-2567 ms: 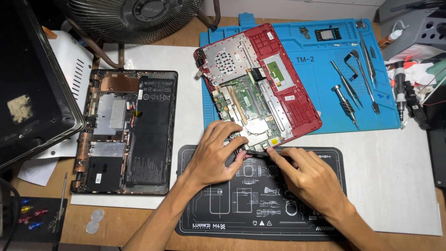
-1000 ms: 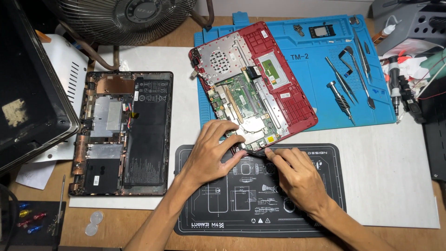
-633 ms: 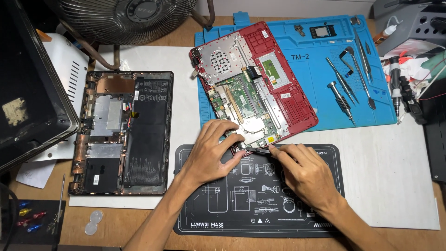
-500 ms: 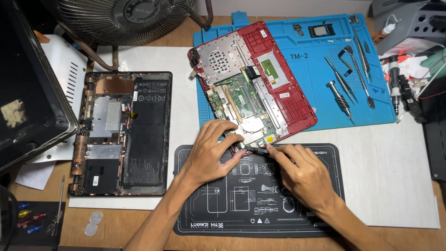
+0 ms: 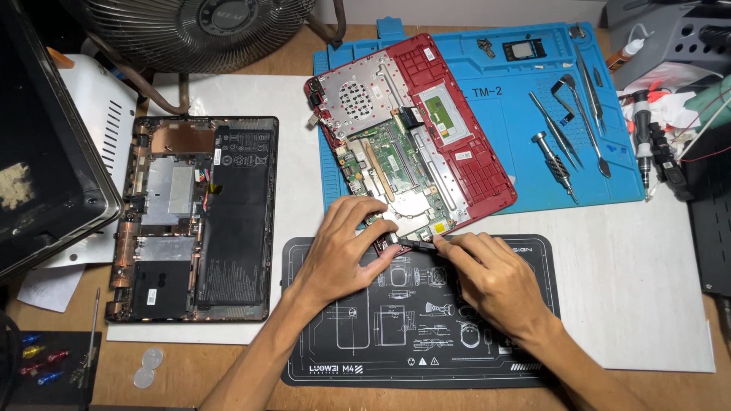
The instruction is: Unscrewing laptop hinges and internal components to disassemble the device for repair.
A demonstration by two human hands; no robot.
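Note:
An opened red laptop chassis (image 5: 466, 156) lies tilted on a blue mat (image 5: 525, 91), with its green circuit board (image 5: 390, 156) and silver shielding exposed. My left hand (image 5: 344, 250) presses on the chassis's near corner, fingers curled over the board's edge. My right hand (image 5: 491, 283) pinches a thin black tool (image 5: 415, 243), and the tool's tip touches that same near corner just beside my left fingertips. Both hands lie over a black printed work mat (image 5: 411, 342).
A second opened laptop base (image 5: 194, 221), black, lies to the left on a white sheet. Screwdrivers and tweezers (image 5: 567, 125) rest on the blue mat's right side. A fan (image 5: 198, 30) stands at the back, a dark panel (image 5: 38, 152) at far left, two coins (image 5: 148, 367) near the front edge.
My right hand has crept slightly left toward my left hand with the black tool at the laptop's near corner. The left hand has stayed on that corner.

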